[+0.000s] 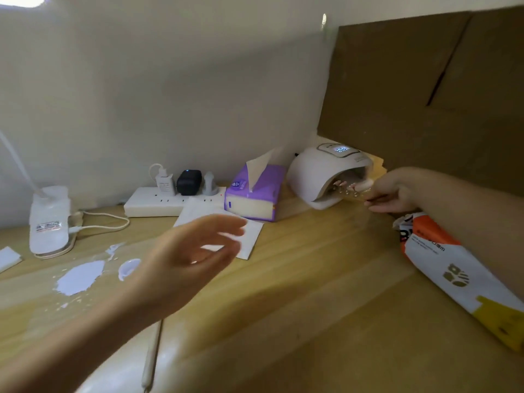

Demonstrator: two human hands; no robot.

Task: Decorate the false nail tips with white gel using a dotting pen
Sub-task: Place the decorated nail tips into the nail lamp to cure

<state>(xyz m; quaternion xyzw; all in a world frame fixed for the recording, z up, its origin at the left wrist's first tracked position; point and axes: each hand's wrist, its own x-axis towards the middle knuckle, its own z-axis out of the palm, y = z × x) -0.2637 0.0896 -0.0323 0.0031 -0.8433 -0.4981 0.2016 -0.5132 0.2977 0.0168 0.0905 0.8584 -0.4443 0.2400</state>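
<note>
My right hand (392, 194) pinches the end of a clear strip with several false nail tips (347, 188) on it, at the mouth of the white curing lamp (323, 171), whose display is lit. Blurred by motion, my left hand (195, 251) hovers above the wooden table with its fingers loosely spread, holding nothing. The dotting pen (150, 361) lies on the table near the front edge, partly under my left forearm. A patch of white gel (80, 276) is spread on the table at left, beside a small round lid (129, 268).
A purple tissue pack (255, 194) and a white power strip (158, 202) with chargers sit by the wall. White paper (249, 239) lies mid-table. An orange-and-white bag (459, 268) lies under my right forearm. A lamp base (51, 219) stands at left; cardboard (425, 95) leans behind.
</note>
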